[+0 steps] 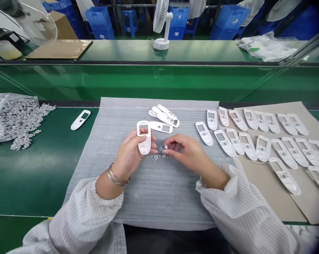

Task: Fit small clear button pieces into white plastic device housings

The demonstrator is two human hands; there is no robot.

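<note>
My left hand point(130, 151) is closed around a white plastic housing point(144, 145) that has a rectangular window at its upper end. Just to the right, my right hand point(184, 151) pinches a small pale plastic part point(166, 146) between thumb and fingertips. Several similar small ring-shaped parts point(155, 157) lie on the grey foam sheet point(159, 197) under and between my hands. Beyond the hands, a loose pile of white housings point(166, 116) rests on the sheet.
Rows of white housings point(249, 145) lie at right, many on brown cardboard point(278, 197). A plastic bag point(3, 120) spills small ring parts point(24, 116) at left, near one housing point(80, 120). A green ledge point(117, 51) with a white fan point(162, 26) runs behind.
</note>
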